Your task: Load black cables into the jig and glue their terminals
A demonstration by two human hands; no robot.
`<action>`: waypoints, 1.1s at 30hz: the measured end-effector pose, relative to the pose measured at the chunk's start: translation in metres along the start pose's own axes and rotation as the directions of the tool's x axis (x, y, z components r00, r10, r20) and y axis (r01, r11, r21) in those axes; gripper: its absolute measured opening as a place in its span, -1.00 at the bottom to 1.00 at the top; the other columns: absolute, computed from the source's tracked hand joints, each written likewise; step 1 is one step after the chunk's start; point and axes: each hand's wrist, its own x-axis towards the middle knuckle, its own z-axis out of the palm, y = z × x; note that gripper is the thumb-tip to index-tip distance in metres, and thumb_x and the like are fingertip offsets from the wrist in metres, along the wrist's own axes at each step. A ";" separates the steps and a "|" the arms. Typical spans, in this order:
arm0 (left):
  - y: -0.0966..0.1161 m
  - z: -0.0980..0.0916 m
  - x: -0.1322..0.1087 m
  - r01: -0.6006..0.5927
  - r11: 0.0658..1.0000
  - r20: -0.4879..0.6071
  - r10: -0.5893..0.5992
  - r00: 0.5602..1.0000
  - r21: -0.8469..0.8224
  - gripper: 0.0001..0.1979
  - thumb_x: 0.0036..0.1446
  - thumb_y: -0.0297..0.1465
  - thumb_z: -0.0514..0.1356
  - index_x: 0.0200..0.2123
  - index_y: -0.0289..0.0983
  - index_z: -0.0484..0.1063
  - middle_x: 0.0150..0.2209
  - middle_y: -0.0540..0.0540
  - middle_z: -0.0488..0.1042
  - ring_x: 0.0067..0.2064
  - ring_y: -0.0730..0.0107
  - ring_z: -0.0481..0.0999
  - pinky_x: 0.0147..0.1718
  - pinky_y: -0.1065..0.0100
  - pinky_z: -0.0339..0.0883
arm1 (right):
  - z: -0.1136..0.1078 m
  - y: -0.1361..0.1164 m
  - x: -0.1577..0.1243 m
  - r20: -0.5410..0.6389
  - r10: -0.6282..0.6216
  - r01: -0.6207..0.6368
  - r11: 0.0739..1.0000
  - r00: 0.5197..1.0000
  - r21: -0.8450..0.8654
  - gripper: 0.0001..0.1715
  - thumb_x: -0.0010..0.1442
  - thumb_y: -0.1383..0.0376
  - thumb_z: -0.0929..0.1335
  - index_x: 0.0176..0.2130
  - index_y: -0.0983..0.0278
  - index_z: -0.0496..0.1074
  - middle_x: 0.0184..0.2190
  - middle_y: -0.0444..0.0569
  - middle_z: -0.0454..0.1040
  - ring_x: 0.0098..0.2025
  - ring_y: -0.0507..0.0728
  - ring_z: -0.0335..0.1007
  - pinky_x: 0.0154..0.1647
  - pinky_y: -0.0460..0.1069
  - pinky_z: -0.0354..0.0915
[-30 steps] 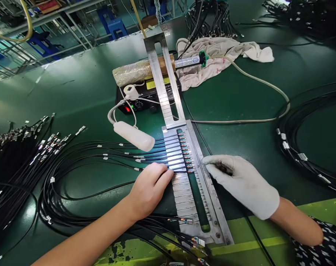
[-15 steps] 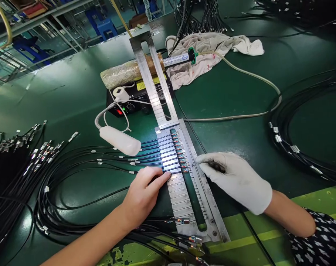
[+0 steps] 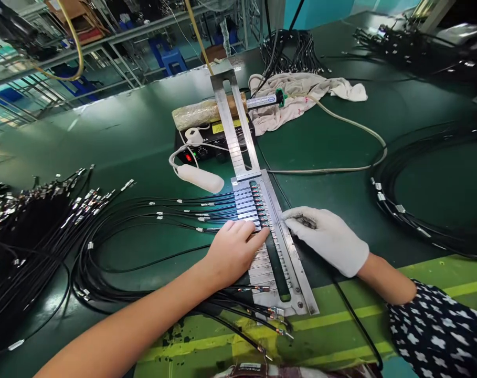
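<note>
A slotted metal fixture [image 3: 262,262] lies on the table, with several black cables [image 3: 222,197] set side by side across its upper half. Their metal and coloured ends line up over the slot. My bare left hand [image 3: 234,249] rests on the fixture just below this row, its thumb and fingers closed on the lowest cable near its end. At the fixture's right edge, the fingertips of my white-gloved right hand [image 3: 327,236] come together and touch the bar. Whatever may be between those gloved fingers is hidden. More loose cable ends [image 3: 275,312] lie near the fixture's bottom.
Above the fixture, a slotted metal frame [image 3: 234,131] leans over a black control box [image 3: 202,152] and a wrapped syringe tube [image 3: 262,101]. A white lamp [image 3: 201,178] lights the cables. A crumpled cloth [image 3: 301,86] lies behind. Cable bundles [image 3: 65,210] spread left; a coil [image 3: 399,210] lies right.
The view has shifted, so the scene sits differently in the picture. My left thumb has moved toward the slot, over the lowest cable's end. My right hand stays at the fixture's edge.
</note>
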 end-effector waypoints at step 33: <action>-0.015 -0.021 -0.025 0.225 0.793 0.097 -0.207 0.973 -0.567 -0.71 0.36 -0.52 -0.03 -0.06 -0.25 0.46 -0.34 -0.03 0.42 -0.31 0.45 0.42 -0.34 0.47 0.28 | 0.002 0.002 -0.004 0.021 0.008 -0.008 1.000 1.000 -0.006 -0.80 0.26 0.21 0.30 -0.19 0.09 0.53 -0.27 -0.21 0.59 -0.26 0.09 0.47 -0.18 0.01 0.36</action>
